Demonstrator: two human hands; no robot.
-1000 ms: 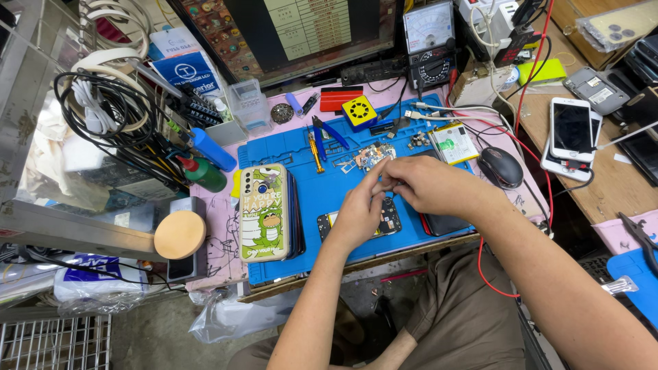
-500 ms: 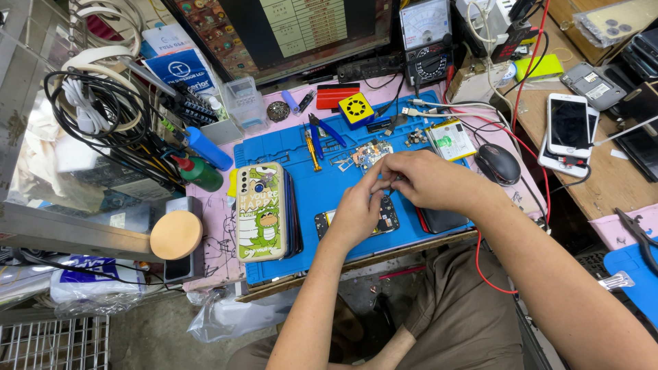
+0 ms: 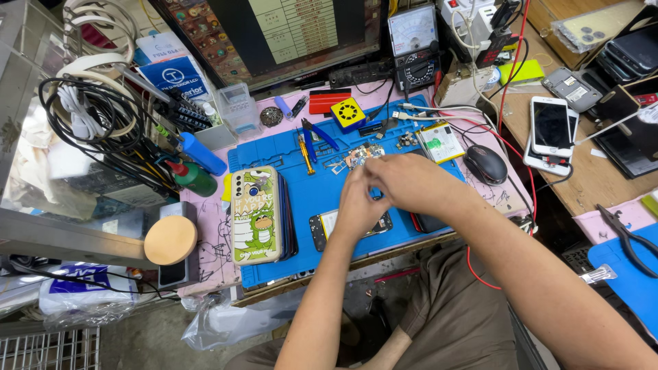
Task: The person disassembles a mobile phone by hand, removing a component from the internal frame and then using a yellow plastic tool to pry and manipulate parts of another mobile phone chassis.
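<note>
the opened phone (image 3: 349,225) lies flat on the blue work mat (image 3: 274,147), near the mat's front edge and directly beneath the hands; its centre is covered, so only the left end and a strip at the right show; lying flat on the mat keeps the body steady while both hands work above it; the left hand (image 3: 358,205) hovers over the phone with fingers drawn together and pointed upward toward the other hand; the right hand (image 3: 411,181) meets it from the right, fingertips pinched close to those of the left; the 2 hands appear to pinch something very small between them, but the item is too small to see, so what they grasp cannot be told; a small circuit board (image 3: 362,155) and loose parts lie just behind the hands, within short reach; blue-handled cutters (image 3: 317,131) and a yellow-handled tool (image 3: 305,151) lie further back on the mat; a phone in a green cartoon case (image 3: 254,214) rests on a stack at the mat's left edge, apart from the work zone; a computer mouse (image 3: 485,163) sits just off the mat's right side; an analogue meter (image 3: 412,42) stands at the rear, dial facing the person; 1 white phone (image 3: 550,129) lies well apart on the wooden bench to the right.
</note>
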